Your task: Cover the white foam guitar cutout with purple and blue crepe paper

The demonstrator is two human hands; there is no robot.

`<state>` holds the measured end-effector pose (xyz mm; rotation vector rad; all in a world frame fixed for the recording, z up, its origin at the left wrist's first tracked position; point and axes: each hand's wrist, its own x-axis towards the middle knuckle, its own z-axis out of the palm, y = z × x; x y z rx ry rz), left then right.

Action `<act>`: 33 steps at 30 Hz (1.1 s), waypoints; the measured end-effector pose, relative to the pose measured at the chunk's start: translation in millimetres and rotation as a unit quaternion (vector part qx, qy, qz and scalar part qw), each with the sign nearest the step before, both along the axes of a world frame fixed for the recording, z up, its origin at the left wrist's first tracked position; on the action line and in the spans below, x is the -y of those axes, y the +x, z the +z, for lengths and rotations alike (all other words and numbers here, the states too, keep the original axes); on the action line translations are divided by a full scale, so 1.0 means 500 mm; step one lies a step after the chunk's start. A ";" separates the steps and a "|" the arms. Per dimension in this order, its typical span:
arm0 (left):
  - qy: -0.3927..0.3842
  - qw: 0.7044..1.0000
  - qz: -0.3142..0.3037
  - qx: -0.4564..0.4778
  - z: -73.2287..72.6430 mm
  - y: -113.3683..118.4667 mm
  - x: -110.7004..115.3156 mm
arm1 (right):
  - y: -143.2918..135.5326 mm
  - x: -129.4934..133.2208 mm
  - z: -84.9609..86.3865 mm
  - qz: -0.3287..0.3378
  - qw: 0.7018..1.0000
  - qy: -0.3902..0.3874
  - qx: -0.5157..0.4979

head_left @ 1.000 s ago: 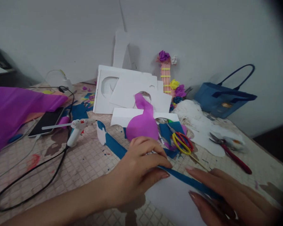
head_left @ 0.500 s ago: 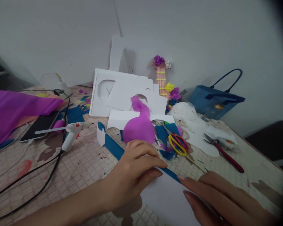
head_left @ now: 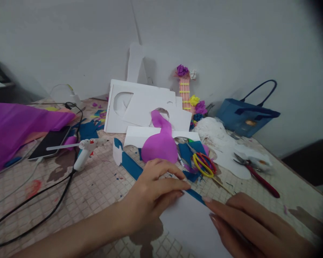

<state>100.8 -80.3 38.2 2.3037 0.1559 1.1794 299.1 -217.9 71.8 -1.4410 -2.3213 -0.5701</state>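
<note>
A white sheet or board (head_left: 190, 225) is held low in front of me, with a blue strip (head_left: 196, 195) along its upper edge. My left hand (head_left: 158, 190) pinches that edge between thumb and fingers. Farther right, my right hand (head_left: 247, 225) grips the same edge, fingertips on the end of the visible blue. A longer blue strip (head_left: 131, 166) runs up and left from behind my left hand to a white end piece. Just beyond my hands lies a purple guitar-like cutout (head_left: 160, 145), leaning on white cut boards (head_left: 150, 104).
A white glue gun (head_left: 83, 156) with a black cable and a phone (head_left: 51, 143) are at left, by purple paper (head_left: 24, 129). Scissors (head_left: 204, 165), red-handled pliers (head_left: 258, 177), white string (head_left: 210, 129) and a blue bag (head_left: 244, 116) are at right.
Both hands keep their hold on the white piece, with only slight finger shifts. The view has moved slightly, so the things at left appear a little farther right.
</note>
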 end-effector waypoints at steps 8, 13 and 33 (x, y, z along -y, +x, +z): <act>-0.005 1.000 0.010 0.009 -0.010 0.001 0.002 | -0.014 0.007 0.008 -0.096 0.994 0.025 -0.035; 0.000 1.000 0.016 0.014 -0.016 0.003 0.004 | 0.003 0.011 0.024 -0.094 0.995 0.008 -0.029; 0.006 0.999 0.024 0.031 -0.027 0.001 0.007 | 0.025 0.031 0.067 -0.154 0.986 -0.038 0.046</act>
